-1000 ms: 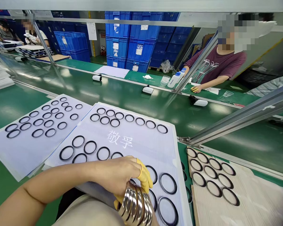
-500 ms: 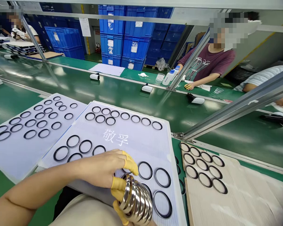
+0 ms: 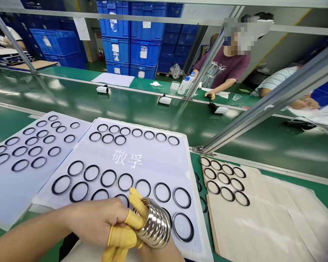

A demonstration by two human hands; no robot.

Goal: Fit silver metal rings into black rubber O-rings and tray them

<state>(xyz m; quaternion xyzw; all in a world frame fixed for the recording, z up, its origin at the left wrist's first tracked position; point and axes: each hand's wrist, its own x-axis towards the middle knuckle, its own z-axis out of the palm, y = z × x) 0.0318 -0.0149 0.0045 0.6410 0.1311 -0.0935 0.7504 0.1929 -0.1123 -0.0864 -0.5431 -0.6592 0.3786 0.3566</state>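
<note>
- Work in hand, by the look of it: sorting through a stack of silver metal rings point(image 3: 153, 227) at the near edge of a ring-covered sheet; the stack sits around the right hand point(image 3: 161, 254), low and just right of centre.
- Right grip: fingers drawn together and apparently clamped on the stack, though mostly hidden by the rings and the other hand.
- Left hand point(image 3: 94, 222): reaching in from the near left, its yellow finger cots point(image 3: 119, 236) pressed against the right hand's fingers and the end of the stack; left grip not clearly open or closed, so impossible to say.
- Just beyond both hands: black rings point(image 3: 143, 188) in rows on a pale sheet point(image 3: 153, 162) with white printed characters; more rings on a second sheet point(image 3: 13, 185) to the left.
- To the right: further small rings point(image 3: 227, 194) on a pale board point(image 3: 262, 222); all on a green surface point(image 3: 180, 140).
- Far side: a co-worker point(image 3: 221, 67) in a maroon T-shirt across the line; blue crates point(image 3: 144, 49) stacked behind.
- Next move, as a judgement: a single ring worked free from the stack, with care against scattering the laid-out rows.
</note>
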